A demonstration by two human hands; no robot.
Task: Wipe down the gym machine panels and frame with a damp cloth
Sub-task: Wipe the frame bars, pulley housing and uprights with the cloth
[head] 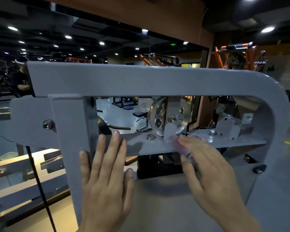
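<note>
A grey metal frame (141, 81) of a gym machine fills the middle of the view, with a rounded corner at 2 o'clock and a wide opening through its centre. Inside that opening, a silver pulley wheel (159, 116) stands on a flat grey ledge (224, 141), held by a bracket with a bolt at its hub.

The left hand (105, 178) lies flat at 6 o'clock against the upright part of the frame, fingers (115, 144) straight and spread, tips reaching the near end of the ledge; it holds nothing.

The right hand (211, 174) sits at 5 o'clock, blurred, its fingers stretched toward the foot of the pulley bracket. Under them is a pale pinkish cloth (179, 144), pressed on the ledge's front edge just below the wheel. The blur keeps me from telling whether the fingers curl round the cloth or only press it flat.

Two bolts (150, 136) rise from the ledge, one to the left of the cloth and one farther right. A black cable (38, 181) runs down at 8 o'clock. Orange machines (233, 54) stand at 1 o'clock beyond the frame, and a mirror (90, 44) across 11 to 12 o'clock reflects ceiling lights.
</note>
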